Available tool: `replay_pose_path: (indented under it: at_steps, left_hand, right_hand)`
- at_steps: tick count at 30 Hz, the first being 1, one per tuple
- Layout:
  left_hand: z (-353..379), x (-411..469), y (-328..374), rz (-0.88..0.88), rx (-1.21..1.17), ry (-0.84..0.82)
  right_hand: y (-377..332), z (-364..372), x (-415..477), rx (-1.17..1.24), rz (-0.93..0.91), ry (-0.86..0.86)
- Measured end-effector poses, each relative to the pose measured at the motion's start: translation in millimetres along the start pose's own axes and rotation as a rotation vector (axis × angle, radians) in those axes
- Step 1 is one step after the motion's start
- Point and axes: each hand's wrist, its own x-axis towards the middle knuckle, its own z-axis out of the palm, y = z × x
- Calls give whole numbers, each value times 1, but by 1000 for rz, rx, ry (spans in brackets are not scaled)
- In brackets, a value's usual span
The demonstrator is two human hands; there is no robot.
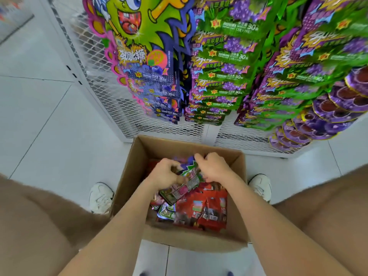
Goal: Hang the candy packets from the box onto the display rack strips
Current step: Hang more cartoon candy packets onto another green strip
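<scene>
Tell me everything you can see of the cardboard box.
The cardboard box is plain brown, open-topped, upright on the white tiled floor before the mesh display rack, between two white shoes. It holds a loose heap of candy packets, mostly red, some green and purple. The left hand and right hand reach inside, gripping packets.

open cardboard box (137,162), loose candy packets (207,208) inside
</scene>
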Motion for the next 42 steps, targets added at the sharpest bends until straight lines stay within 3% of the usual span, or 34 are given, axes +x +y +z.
replay_pose_path:
  at_steps: [2, 5, 10, 12, 16, 21, 25, 28, 31, 33, 36, 39, 42]
  left_hand:
    - [-9, -13, 31, 114, 95, 14]
    - [-25, -33, 63, 274, 219, 32]
    - [-67, -63, 99, 305, 302, -146]
    - [-87, -70, 109, 305, 242, -102]
    - [-121, -82, 136, 370, 196, 229]
    - [-160, -110, 203, 578, 56, 778]
    - [-213, -136, 275, 730, 57, 930]
    - [-248, -141, 315, 726, -16, 967]
    - [-273, -138, 342, 611, -230, 938]
    - [-287, -132, 351, 533, -223, 913]
    - [-302, -124, 354, 425, -105, 893]
    - [-305, -132, 356, 423, -338, 795]
    - [-299, -141, 357, 494, -371, 737]
  right_hand:
    - [-13, -8, -7, 408, 128, -17]
    - [-27, -23, -20, 584, 169, -13]
    - [-45, -44, -50, 367, -39, -31]
    - [-58, -54, -68, 198, -182, 14]
    - [-79, -66, -91, -63, -381, 112]
    - [-124, -94, -142, -94, -594, 625]
    - [-180, -125, -180, -49, -763, 859]
    - [-225, -148, -192, -58, -887, 961]
    - [-264, -166, -197, -106, -966, 1022]
    - [-285, -175, -198, -126, -992, 1047]
    - [-311, -183, -198, -151, -967, 1071]
    - [-329, -190, -189, -123, -933, 1061]
    - [-337, -197, -182, -66, -901, 1048]
